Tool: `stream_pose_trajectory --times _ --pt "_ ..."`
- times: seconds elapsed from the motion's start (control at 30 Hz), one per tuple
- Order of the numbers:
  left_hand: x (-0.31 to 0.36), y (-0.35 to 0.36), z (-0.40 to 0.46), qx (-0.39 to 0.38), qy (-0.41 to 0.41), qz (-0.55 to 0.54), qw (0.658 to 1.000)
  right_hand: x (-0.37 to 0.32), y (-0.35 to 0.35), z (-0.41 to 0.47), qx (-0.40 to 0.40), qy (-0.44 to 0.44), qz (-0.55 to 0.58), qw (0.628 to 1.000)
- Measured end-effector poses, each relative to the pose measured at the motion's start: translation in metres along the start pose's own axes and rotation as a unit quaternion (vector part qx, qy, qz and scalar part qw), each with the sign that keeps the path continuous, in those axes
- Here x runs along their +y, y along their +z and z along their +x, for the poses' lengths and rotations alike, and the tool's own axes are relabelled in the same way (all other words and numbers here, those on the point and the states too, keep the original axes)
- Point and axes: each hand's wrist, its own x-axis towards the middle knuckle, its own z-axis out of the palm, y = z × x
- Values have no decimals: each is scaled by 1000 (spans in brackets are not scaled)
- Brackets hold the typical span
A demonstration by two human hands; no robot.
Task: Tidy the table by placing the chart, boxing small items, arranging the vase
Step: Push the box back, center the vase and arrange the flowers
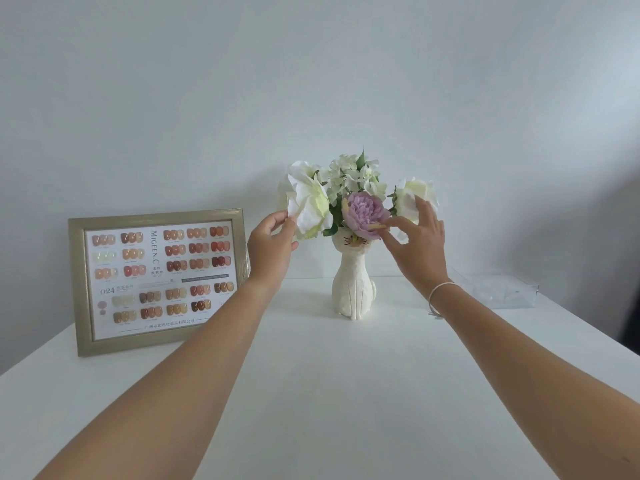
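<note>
A white cat-shaped vase (353, 289) stands upright at the back middle of the white table (311, 393). It holds white flowers and one purple flower (367, 211). My left hand (272, 245) pinches a petal of the large white flower (310, 202) on the left side. My right hand (415, 240) has its fingers spread, with fingertips touching the purple flower and the white flower (414, 195) on the right. The framed nail colour chart (157, 278) stands upright against the wall at the left. A clear plastic box (498, 291) sits at the back right.
The white wall rises directly behind the vase and the chart. The table's right edge slants down past the clear box, with a dark area beyond it. A thin white bracelet (441, 291) circles my right wrist.
</note>
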Motion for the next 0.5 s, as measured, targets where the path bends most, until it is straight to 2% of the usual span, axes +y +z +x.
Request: stream_pose_trajectory --times 0.2,0.27,0.33,0.4,0.5 --pt "8 -4 -4 11 23 23 999 -3 -3 -2 8 -14 10 1000" --pt "15 -4 -9 42 83 72 993 -3 -4 -3 9 -19 9 1000" --pt "21 -1 -13 64 211 146 964 -2 -5 -5 13 -25 3 1000" --pt "29 9 -20 29 316 204 926 -1 -5 -8 14 -25 0 1000" --pt "36 26 -29 -41 391 288 873 0 -5 -10 18 -25 -16 999"
